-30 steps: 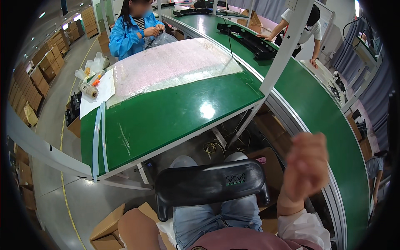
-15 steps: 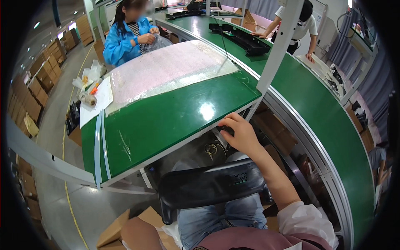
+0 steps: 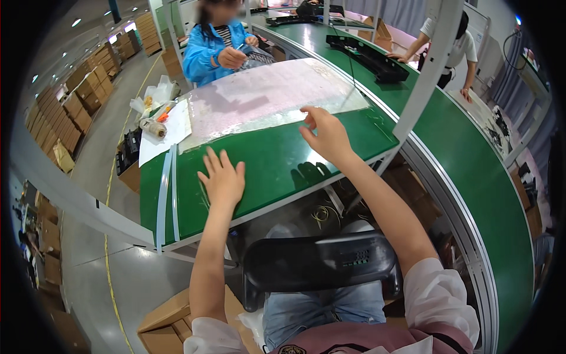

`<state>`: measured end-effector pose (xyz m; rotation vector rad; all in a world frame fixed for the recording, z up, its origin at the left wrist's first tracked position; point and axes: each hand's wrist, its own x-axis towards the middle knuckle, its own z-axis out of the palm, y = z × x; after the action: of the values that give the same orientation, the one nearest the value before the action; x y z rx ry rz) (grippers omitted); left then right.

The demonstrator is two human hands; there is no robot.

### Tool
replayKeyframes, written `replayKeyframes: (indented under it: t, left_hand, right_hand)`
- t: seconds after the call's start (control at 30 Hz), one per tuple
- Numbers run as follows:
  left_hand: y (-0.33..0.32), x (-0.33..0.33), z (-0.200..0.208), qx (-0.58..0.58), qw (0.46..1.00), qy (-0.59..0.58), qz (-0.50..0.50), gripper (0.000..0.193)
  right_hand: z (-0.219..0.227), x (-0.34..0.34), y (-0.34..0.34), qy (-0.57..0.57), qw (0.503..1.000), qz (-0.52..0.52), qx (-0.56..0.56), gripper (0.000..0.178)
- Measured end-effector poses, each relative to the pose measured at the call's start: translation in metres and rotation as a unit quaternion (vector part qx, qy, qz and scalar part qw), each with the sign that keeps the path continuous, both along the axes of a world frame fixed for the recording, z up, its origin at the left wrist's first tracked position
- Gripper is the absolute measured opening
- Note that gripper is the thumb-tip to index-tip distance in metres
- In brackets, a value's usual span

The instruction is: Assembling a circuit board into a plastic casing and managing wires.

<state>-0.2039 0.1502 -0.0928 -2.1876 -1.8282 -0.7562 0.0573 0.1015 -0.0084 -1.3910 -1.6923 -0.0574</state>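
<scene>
Factory hall, cardboard boxes stacked along the far left wall; green surface (image 3: pixel 277 165) runs ahead of the seated person and curves away to the right as a long belt.

Left hand (image 3: pixel 223 177): flat on the green surface, palm down, fingers spread, grip open, holding nothing. Two pale strips (image 3: pixel 167 200) lie on the surface well to its left, untouched.

Right hand (image 3: pixel 325 133): raised just over the near edge of the large clear plastic sheet (image 3: pixel 271 94), fingers loosely curled, thumb and forefinger apart. Grip open; no hold on the sheet visible, contact with its edge cannot be told.

Sheet lies flat on the surface, pinkish under the film, spanning the far half of the station, its near right corner just beside the right hand's fingertips. White paper (image 3: pixel 168 127) with a tape roll (image 3: pixel 154 128) and small tools sits at the sheet's left end.

Black moulded part (image 3: pixel 321 262) rests across the person's lap, below the surface edge, not held by either hand.

Judgement on progress: early. Sheet laid out but not lifted or gripped; black part not yet on the surface. Handling of sheet and part appears left to do.

Co-worker in blue jacket (image 3: pixel 213 47) at far end; another person (image 3: pixel 454 47) at right.
</scene>
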Motion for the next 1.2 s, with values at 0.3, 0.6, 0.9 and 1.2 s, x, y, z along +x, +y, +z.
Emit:
replayKeyframes:
  t: [0.3, 0.6, 0.9, 1.2]
  left_hand:
    - [-0.008, 0.017, 0.020, -0.048, 0.995, 0.030, -0.079, 0.047]
    - [-0.006, 0.021, 0.016, -0.018, 0.995, 0.023, -0.095, 0.044]
    - [-0.078, 0.031, 0.051, -0.098, 0.738, -0.580, -0.331, 0.028]
    - [-0.219, 0.045, 0.003, -0.258, 0.702, -0.486, -0.453, 0.016]
  right_hand:
    - [0.040, -0.023, 0.148, -0.111, 0.970, -0.176, 0.125, 0.056]
    - [0.040, -0.023, 0.172, -0.159, 0.957, -0.192, 0.147, 0.016]
    - [0.015, -0.067, -0.042, 0.515, 0.811, 0.228, -0.159, 0.021]
    - [-0.063, -0.029, -0.285, 0.513, 0.818, 0.041, -0.256, 0.031]
